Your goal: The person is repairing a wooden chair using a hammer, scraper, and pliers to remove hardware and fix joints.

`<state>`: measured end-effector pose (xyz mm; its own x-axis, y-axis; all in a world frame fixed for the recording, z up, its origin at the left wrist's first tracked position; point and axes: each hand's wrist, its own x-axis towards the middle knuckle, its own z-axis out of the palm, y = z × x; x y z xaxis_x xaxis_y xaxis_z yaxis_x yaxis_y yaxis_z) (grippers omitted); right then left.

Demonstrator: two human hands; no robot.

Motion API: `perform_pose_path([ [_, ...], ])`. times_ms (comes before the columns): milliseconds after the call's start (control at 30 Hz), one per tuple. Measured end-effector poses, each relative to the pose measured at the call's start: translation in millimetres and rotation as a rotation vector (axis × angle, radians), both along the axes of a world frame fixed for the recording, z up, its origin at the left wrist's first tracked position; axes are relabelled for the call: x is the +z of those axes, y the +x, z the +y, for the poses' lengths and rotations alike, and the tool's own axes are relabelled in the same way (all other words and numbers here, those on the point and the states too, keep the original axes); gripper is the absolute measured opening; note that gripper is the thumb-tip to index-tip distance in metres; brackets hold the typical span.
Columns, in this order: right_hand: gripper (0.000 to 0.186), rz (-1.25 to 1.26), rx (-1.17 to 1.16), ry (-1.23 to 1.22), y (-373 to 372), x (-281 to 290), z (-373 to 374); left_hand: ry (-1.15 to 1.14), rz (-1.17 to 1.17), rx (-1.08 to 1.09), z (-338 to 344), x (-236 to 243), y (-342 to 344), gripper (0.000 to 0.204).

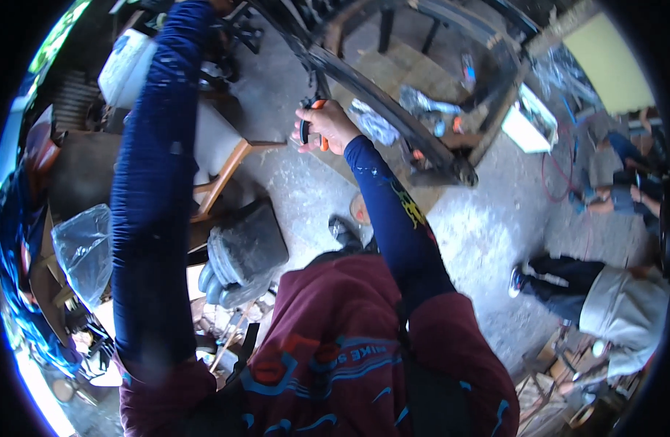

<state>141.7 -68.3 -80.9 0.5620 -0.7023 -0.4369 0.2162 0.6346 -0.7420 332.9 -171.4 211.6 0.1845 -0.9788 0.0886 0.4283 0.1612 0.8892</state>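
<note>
My right hand (336, 124) is wrapped round a pair of pliers (324, 140) with orange and black handles. The head of the pliers points up, beside a thin dark bar of a dark metal-looking frame (382, 95); I cannot tell whether the jaws touch it. My left arm reaches far up along the left side. Only a sliver of my left hand (220, 6) shows at the top edge, so its fingers and anything in them are hidden. Both arms wear dark blue sleeves.
A wooden chair-like frame (229, 171) and a dark grey container (251, 240) stand at left, near a clear plastic bag (83, 247). Plastic wrappings (375, 120) lie under the frame. A white box (530, 120) sits at right. A person (615, 306) is at far right, others beyond.
</note>
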Motion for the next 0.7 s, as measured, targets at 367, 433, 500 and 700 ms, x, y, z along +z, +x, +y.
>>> perform_pose_path([
  [367,0.030,1.162,0.274,-0.425,-203,-128,222,0.119,-0.493,0.372,108,-401,-50,0.012],
  [433,0.034,1.231,0.229,-0.417,-222,-106,240,0.247,-0.901,0.200,135,-518,-79,0.014],
  [500,0.036,1.298,0.217,-0.370,-258,-101,263,0.187,-0.981,-0.105,142,-515,-168,0.015],
  [700,0.031,1.312,0.321,-0.159,-303,-100,296,0.449,-1.120,-0.052,85,-537,-276,0.023],
])
